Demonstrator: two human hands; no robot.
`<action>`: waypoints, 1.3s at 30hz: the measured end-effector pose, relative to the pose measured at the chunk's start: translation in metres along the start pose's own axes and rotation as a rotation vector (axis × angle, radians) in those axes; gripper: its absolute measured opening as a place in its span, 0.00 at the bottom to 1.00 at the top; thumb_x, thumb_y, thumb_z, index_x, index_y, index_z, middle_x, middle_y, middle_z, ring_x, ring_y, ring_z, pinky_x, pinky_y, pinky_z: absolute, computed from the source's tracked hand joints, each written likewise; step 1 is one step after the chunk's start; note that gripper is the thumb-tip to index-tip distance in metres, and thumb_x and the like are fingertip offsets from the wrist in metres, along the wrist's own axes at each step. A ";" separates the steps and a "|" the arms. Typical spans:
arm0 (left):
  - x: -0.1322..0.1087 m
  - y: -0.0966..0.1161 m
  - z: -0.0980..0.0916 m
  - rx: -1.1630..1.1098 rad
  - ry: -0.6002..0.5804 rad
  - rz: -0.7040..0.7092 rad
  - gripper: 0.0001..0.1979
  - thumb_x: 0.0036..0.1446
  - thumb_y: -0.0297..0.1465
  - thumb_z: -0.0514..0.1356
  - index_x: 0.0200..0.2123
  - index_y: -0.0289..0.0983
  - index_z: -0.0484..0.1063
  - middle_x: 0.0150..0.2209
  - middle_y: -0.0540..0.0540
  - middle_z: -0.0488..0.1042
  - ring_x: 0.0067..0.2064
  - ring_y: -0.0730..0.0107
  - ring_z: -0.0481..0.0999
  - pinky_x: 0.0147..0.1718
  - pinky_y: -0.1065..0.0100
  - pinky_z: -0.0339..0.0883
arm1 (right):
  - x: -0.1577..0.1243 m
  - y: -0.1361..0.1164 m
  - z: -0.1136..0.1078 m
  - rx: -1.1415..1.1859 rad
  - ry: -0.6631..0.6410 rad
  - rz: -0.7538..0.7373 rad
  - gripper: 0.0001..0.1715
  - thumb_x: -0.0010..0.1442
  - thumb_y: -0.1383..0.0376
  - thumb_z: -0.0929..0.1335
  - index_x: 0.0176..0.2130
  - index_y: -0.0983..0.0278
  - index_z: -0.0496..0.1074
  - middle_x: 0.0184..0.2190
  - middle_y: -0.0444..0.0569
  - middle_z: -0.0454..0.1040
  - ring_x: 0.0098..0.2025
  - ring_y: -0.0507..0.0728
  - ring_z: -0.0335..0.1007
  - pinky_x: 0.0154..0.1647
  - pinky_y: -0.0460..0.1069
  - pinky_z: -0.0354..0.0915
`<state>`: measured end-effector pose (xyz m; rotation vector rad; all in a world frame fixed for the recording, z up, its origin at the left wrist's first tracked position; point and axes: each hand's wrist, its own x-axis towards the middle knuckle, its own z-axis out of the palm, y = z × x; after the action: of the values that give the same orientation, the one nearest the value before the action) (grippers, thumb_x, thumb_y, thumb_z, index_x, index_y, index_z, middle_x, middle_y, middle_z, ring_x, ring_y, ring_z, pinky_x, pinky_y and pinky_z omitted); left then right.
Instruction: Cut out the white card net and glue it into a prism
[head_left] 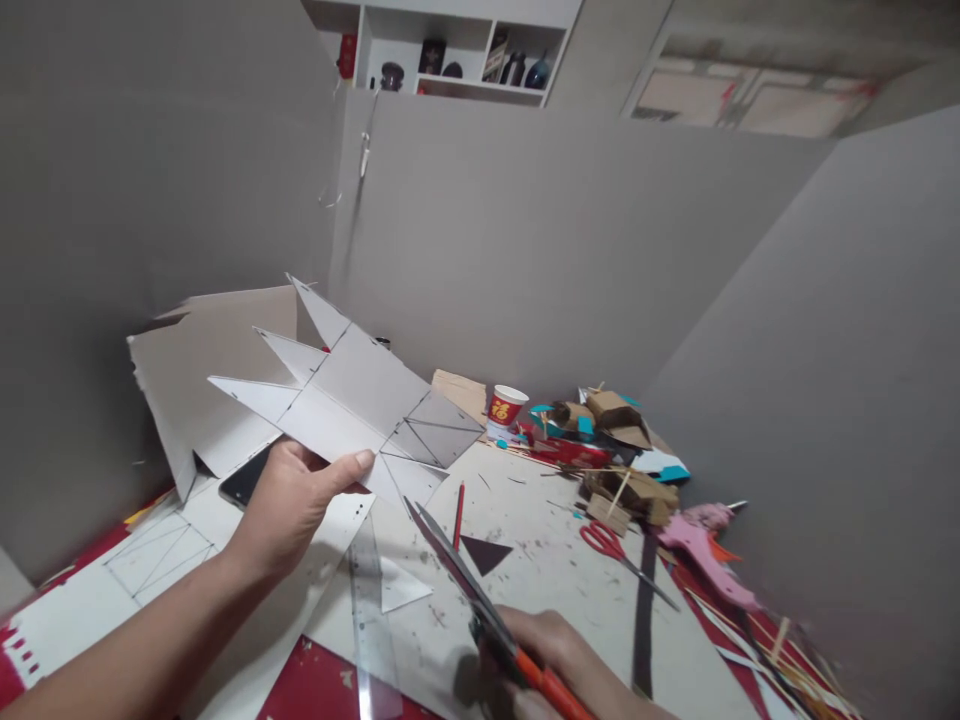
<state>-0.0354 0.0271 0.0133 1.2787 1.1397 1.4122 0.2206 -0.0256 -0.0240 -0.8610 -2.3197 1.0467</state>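
Left hand (289,500): thumb and fingers pinch the card cut-out (360,395) by its near edge, raised clear of the table (547,570), left of centre.
Right hand (559,650): fingers curled through the scissors (469,580); the blades are parted and reach toward the card's near corner.

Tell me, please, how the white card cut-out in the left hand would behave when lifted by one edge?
Probably fairly stiff: the card cut-out juts out flat from the left hand, which pinches only its near edge. Likely light, since one hand carries it. Its thin pointed flaps might bend easily.
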 end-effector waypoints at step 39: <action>-0.012 -0.002 0.011 -0.572 -0.297 -0.229 0.07 0.51 0.28 0.66 0.36 0.36 0.77 0.32 0.47 0.77 0.31 0.73 0.73 0.32 0.70 0.70 | 0.009 0.012 0.002 0.010 -0.004 0.030 0.23 0.62 0.48 0.58 0.30 0.65 0.62 0.21 0.41 0.56 0.22 0.49 0.49 0.20 0.44 0.50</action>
<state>-0.0234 0.0167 0.0100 0.8763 0.5952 1.2065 0.2170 -0.0139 -0.0334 -0.8927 -2.3098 1.0729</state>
